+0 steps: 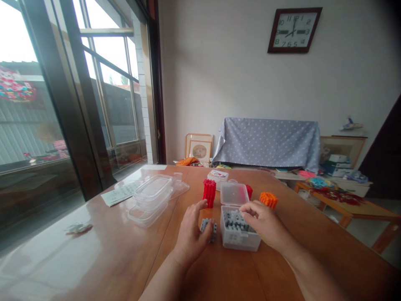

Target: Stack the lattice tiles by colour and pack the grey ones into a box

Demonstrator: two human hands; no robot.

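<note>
A clear plastic box [240,241] full of small grey building blocks [233,219] stands on the table with its hinged lid [233,195] raised. My right hand [260,217] is over the box's right side, thumb and fingertips pinched on what looks like a small grey block. To the left of the box, my left hand [194,228] has thumb and forefinger apart around a grey block assembly [205,223] on the tabletop; the hand partly hides it. Just beyond stands a red block column [209,193]. Another red piece [249,191] is partly hidden behind the lid.
An orange block ring [268,200] sits farther right. Stacked clear containers [153,192] and a printed sheet [120,193] lie left. Behind the open box is another clear box [218,177]. A small wooden table [360,207] stands beyond the right edge. A window borders the left side.
</note>
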